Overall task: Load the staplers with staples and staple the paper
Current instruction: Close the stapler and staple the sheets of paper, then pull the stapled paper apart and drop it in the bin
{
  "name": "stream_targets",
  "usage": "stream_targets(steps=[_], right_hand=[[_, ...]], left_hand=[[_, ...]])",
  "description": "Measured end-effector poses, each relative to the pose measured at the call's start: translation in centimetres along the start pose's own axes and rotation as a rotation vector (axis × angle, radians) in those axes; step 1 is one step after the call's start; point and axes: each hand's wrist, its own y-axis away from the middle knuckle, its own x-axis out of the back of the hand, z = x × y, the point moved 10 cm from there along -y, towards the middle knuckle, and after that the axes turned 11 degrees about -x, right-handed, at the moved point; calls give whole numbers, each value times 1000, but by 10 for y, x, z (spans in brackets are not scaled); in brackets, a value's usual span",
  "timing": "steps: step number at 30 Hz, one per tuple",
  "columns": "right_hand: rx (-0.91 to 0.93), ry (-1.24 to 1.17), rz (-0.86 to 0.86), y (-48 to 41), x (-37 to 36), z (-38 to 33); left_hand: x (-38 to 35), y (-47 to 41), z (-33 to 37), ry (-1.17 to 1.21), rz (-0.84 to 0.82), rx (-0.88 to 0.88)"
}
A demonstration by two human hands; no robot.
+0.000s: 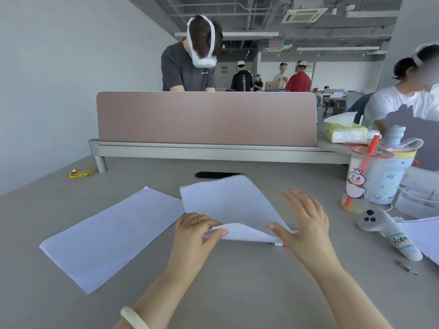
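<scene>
On my feed a grey table (237,293) fills the lower view, and a pink divider (206,117) stands along its far side. At the left of the table one flat sheet (111,236) of white paper lies alone. Just beside it, in the middle, lies a folded sheet (225,200) with its near edge turned up and over.

The left hand (197,231) pinches this turned flap, with the thumb on top and the other fingers curled behind it. The right hand (306,222) is wide open, fingers straight and spread. Its thumb touches the paper and its palm is over the right corner, but it grips nothing.

At the right stands a printed cup (365,186) with a red straw, and a white controller (380,224) lies near it. A yellow wrapper (80,173) lies at the far left. Some small metal pieces (407,268) lie near the right edge. A small white-and-red thing (280,244) shows from under the folded sheet, and I cannot tell what it is.
</scene>
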Motion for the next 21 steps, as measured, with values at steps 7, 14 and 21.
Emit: stream_targets(steps=[7,14,21], right_hand=[[12,-226,-380,28,-38,-47],[-211,-371,-504,28,-51,-29],[-253,-505,-546,31,-49,-34]], left_hand=[[-37,8,5,271,-304,238],[-37,17,2,422,-391,389],[-40,21,1,626,-439,467]])
